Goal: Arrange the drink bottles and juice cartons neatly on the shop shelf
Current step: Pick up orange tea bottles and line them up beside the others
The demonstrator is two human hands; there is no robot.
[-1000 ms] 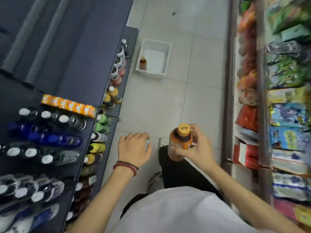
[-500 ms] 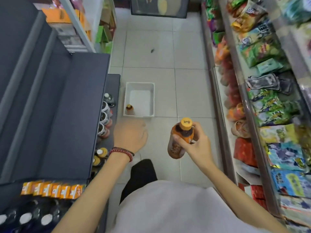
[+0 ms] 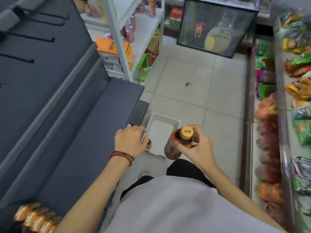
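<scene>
My right hand (image 3: 196, 148) grips a brown tea bottle with an orange cap (image 3: 178, 143) around its neck, held upright above the floor. My left hand (image 3: 130, 142) hangs beside the dark shelf's edge, fingers loosely curled and holding nothing. It partly hides a second small brown bottle (image 3: 149, 142) standing in the near left corner of a white bin (image 3: 165, 130) on the floor. The dark grey shelf (image 3: 80, 132) runs along my left. A row of orange juice cartons (image 3: 37, 219) sits at its bottom left.
A snack rack (image 3: 286, 115) packed with coloured bags lines the right side of the tiled aisle. Ahead stand a white shelving unit (image 3: 134, 39) with orange boxes and a framed picture (image 3: 217, 27) leaning on the floor. My legs are below.
My view has moved forward along the aisle, so the white bin now lies just under my hands. The shelf's bottles have slid out of view. My right hand keeps holding the bottle.
</scene>
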